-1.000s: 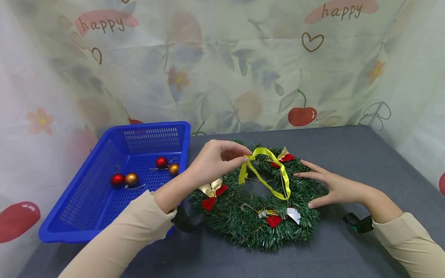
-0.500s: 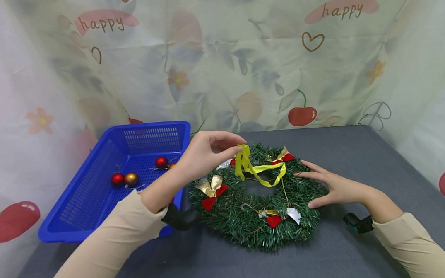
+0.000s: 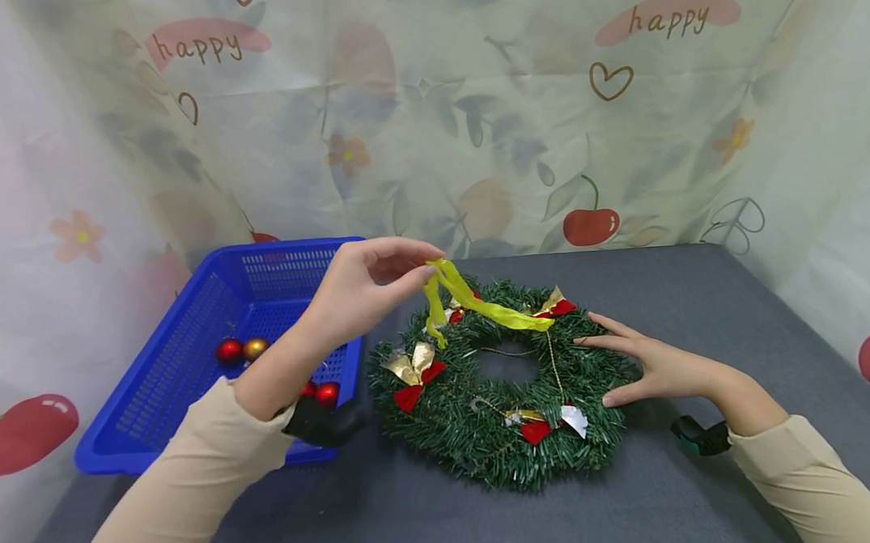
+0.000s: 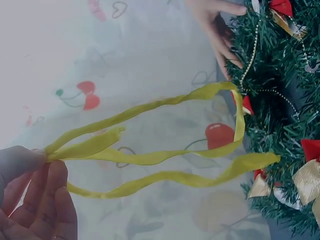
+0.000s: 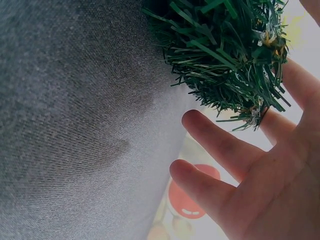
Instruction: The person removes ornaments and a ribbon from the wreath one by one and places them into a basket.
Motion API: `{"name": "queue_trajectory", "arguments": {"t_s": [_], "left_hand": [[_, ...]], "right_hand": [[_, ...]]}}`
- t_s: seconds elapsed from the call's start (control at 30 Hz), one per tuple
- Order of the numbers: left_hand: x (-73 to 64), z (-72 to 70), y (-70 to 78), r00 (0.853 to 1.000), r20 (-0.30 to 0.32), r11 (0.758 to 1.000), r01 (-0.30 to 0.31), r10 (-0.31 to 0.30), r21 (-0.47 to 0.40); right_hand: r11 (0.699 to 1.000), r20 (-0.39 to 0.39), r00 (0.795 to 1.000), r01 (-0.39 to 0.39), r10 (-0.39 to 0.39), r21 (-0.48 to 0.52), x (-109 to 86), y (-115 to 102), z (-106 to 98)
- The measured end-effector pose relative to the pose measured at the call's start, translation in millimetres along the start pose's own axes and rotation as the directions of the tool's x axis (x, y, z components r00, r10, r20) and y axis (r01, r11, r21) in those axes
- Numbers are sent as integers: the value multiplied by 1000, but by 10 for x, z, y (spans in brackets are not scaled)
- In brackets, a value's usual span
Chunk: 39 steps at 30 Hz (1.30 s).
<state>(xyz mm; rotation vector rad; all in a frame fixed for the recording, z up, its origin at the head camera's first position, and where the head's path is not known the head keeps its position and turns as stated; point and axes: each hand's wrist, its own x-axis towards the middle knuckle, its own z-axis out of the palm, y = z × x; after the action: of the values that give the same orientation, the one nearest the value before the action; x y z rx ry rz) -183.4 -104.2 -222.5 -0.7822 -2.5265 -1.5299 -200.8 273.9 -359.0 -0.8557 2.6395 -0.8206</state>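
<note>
My left hand pinches a yellow ribbon between thumb and fingers, above the far left part of the green wreath. In the left wrist view the ribbon hangs as a long loop with loose tails, its far end near the wreath. Red, gold and white bows and a thin bead chain decorate the wreath, which lies flat on the table. My right hand rests at the wreath's right edge, fingers spread. In the right wrist view its fingers are straight beside the green needles.
A blue basket stands left of the wreath, partly covered by my left arm. Inside it are red and gold baubles. A grey cloth covers the table, with a printed curtain behind it.
My left hand has moved up and to the left, drawing the ribbon with it, so the loop has shifted away from the wreath's centre. My right hand has stayed in place.
</note>
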Motion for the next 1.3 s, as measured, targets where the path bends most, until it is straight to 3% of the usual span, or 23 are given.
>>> {"name": "queue_trajectory", "arguments": {"t_s": [0.43,0.87,1.1,1.3], "left_hand": [[-87,-236,-49,996,-86,1000,3,0,27],[-154,-360,-7,988,-152,999,3,2,32],[-184,-426,20,976,-211,998,-52,57,30],[-204,-475,44,955,-283,996,-91,90,10]], "right_hand": [[1000,4,1000,1,-1,2,0,-26,-20],[1000,10,1000,8,-8,5,-4,-51,-34],[1000,8,1000,16,-16,4,-1,-48,-34],[1000,6,1000,16,-16,-4,-2,-38,-31]]}}
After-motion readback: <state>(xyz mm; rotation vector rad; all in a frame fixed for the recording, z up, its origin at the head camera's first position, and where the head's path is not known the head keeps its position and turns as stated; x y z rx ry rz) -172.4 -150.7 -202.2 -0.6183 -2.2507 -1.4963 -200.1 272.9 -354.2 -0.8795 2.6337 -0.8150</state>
